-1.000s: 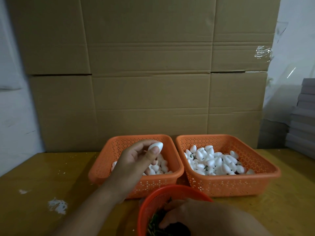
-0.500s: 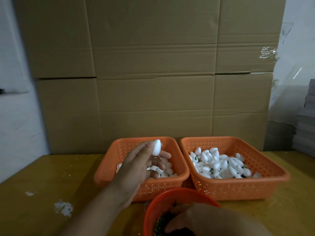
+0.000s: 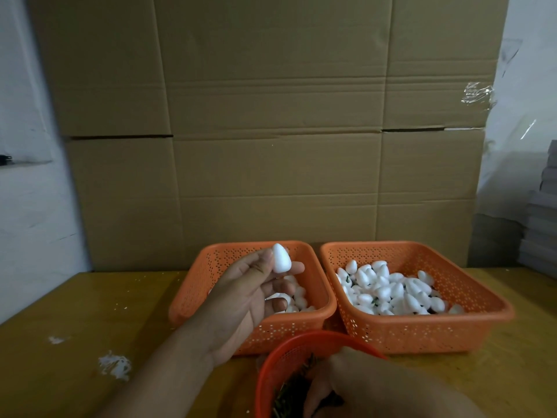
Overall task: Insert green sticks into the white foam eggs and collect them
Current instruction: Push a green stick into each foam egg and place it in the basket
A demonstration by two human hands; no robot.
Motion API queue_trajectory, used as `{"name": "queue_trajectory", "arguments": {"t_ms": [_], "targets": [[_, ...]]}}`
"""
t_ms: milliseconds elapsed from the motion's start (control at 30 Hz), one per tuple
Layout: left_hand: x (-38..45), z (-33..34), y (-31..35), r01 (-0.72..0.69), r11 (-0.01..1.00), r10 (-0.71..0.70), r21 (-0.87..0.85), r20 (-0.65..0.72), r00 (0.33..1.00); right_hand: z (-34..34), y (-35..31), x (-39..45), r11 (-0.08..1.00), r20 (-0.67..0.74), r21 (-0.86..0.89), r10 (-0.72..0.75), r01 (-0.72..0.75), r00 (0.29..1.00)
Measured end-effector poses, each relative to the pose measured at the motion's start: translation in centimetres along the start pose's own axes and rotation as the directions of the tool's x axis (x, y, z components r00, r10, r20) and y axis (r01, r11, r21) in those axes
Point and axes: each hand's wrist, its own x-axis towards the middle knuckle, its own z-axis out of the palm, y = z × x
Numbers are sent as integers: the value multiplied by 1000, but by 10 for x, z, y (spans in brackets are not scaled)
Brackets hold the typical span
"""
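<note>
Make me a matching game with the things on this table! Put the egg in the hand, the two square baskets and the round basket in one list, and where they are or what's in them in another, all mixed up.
Things:
1. foam egg
2. left orange basket
3. right orange basket
4. round red basket

Descriptions:
A. holds green sticks
B. pinched in the left hand
C. holds many eggs, some with green showing
D. behind the left hand, holds a few plain eggs

Pairs: 1-B, 2-D, 3-C, 4-A

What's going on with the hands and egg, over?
Left hand pinches white foam egg. Right hand down in red round basket of green sticks. Nothing blocking.
</note>
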Motion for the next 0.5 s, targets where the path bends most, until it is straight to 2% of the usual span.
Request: {"name": "queue_trajectory", "arguments": {"t_ms": [33,200,300,500], "targets": [[0,0,0,3,1000,-3,-5,10,1000,2,-1,1,1000,37,9,5,-6,999],[0,-1,0,10,1000,-10,-16,14,1000,8,2,0,999,-18,-21,30,-30,999],[0,-1,0,18,1000,-18,-19,10,1000,8,0,1,996,5,-63,56,-56,998],[0,0,2,34,998,-33,-54,17,999,2,0,-2,999,-26,-47,7,-8,1000]]}}
